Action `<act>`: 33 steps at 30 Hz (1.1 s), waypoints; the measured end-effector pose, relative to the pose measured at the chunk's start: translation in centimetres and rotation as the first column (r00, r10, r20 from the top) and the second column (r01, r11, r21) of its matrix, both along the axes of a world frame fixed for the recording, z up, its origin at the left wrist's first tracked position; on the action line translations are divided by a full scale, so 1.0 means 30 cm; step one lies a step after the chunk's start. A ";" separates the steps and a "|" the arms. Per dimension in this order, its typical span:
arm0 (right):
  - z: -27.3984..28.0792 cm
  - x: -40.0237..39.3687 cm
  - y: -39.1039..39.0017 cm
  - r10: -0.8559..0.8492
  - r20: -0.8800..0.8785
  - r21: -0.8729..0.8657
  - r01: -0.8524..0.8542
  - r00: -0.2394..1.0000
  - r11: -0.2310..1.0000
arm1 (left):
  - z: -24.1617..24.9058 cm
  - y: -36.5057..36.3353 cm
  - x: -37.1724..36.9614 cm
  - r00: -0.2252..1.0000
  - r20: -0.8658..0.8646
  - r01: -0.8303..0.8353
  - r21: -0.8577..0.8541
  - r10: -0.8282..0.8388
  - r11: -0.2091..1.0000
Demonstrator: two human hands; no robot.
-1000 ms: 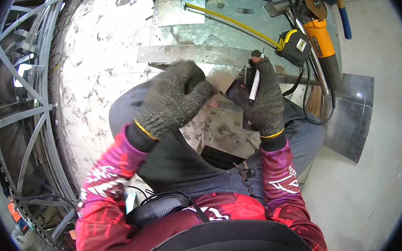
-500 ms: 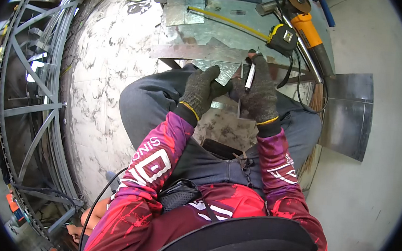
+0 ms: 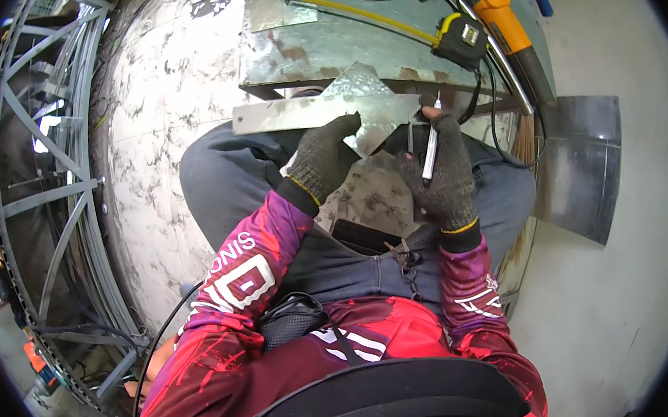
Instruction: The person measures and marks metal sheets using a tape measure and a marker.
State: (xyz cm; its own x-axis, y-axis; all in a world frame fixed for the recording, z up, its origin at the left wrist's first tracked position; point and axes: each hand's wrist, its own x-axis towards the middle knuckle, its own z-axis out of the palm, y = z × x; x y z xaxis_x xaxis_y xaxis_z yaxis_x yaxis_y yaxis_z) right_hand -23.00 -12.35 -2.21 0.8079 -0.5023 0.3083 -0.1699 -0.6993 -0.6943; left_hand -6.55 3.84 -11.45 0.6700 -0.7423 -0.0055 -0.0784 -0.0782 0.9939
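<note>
Head view: left hand (image 3: 324,159), grip closed on metal strip (image 3: 274,116), fingertips partly hidden; right hand (image 3: 447,170), grip around white marker (image 3: 431,152); grinder (image 3: 505,24), cut off by top edge.

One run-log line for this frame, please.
left hand: holding flat metal pieces | right hand: holding white pen | nearby: tape measure, yellow blade extended; orange-bodied power tool

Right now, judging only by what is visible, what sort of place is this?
Probably a metalworking shop: an orange power tool lies near a tape measure, with a latticed metal frame off to the left.
</note>
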 end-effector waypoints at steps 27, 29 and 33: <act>0.175 -0.615 0.051 -0.281 -0.107 0.087 0.290 0.954 0.953 | 0.168 -0.048 -0.329 0.641 0.355 0.649 0.223 -0.681 0.727; 0.177 -0.597 0.033 -0.298 -0.090 0.084 0.305 0.950 0.949 | 0.252 -0.056 -0.334 0.650 0.362 0.610 0.275 -0.668 0.743; 0.205 -0.558 0.014 -0.260 -0.130 0.028 0.266 0.957 0.964 | 0.227 -0.057 -0.295 0.587 0.540 0.602 0.206 -0.602 0.772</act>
State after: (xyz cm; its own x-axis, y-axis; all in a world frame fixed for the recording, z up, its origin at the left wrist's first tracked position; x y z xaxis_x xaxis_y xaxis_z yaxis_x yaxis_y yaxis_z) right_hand -39.74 -11.94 3.94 0.6755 -0.7134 0.1866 -0.4302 -0.5867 -0.6861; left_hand -15.39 2.14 -4.65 -0.0501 -0.9776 0.2046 -0.6309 0.1898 0.7523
